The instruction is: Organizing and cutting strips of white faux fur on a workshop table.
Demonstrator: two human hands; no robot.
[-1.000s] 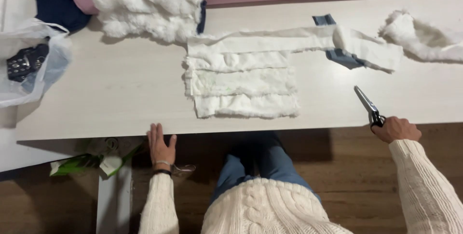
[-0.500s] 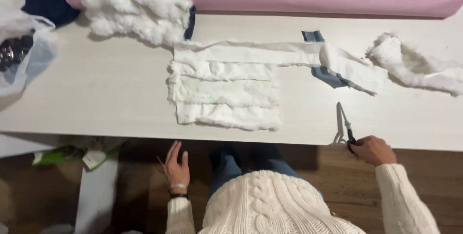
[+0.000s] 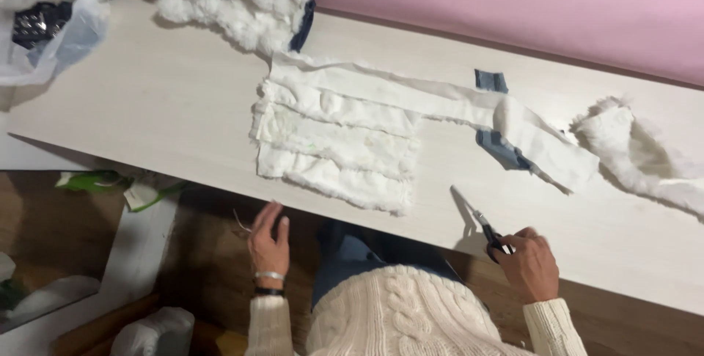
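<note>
Two hands are showing: the right hand [image 3: 529, 262] is gripping scissors [image 3: 484, 230] at the bench [image 3: 147, 121] edge, blades pointing toward eleven o'clock. The left hand [image 3: 268, 242] is hanging below the edge, fingers spread wide, holding nothing, at seven o'clock from the white fabric strips [image 3: 334, 143].

Just one camera here, worn on the head, looking steeply down from above the seated person. It faces across the table [image 3: 183, 121] toward the pink roll [image 3: 513, 11] at the far edge, slightly tilted. Pretty close; knees and floor show below.
</note>
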